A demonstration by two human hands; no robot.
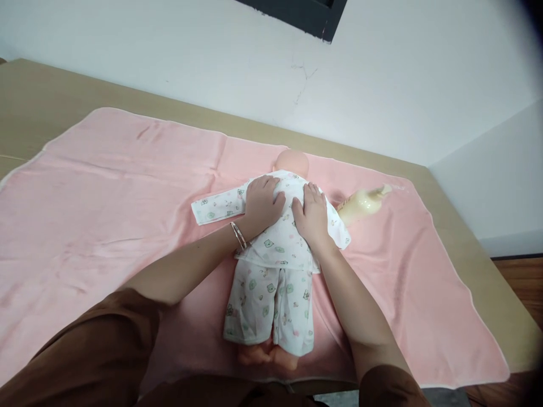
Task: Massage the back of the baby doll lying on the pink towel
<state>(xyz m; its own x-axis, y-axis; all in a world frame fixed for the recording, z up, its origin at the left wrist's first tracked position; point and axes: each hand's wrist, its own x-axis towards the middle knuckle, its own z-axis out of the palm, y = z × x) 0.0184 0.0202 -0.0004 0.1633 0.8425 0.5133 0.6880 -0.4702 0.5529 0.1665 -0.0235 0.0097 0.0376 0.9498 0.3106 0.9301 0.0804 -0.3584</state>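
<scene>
A baby doll (292,161) lies face down, its bald head toward the wall and its feet toward me. It wears a white printed top (275,242) and matching trousers (254,299). My left hand (263,204) rests flat on the left side of its upper back, fingers stretched out. On the right side of the back lies my right hand (311,217), fingers extended and thumb apart. Neither hand grasps anything. The doll's left-hand sleeve (216,206) is spread outward. Its face is hidden.
A pink blanket (127,226) with some creases lies under the doll on a wooden table (458,226). A pale yellow pump bottle (362,204) lies on its side right of the doll. Behind the table stands a white wall (190,68) with a dark frame (305,20).
</scene>
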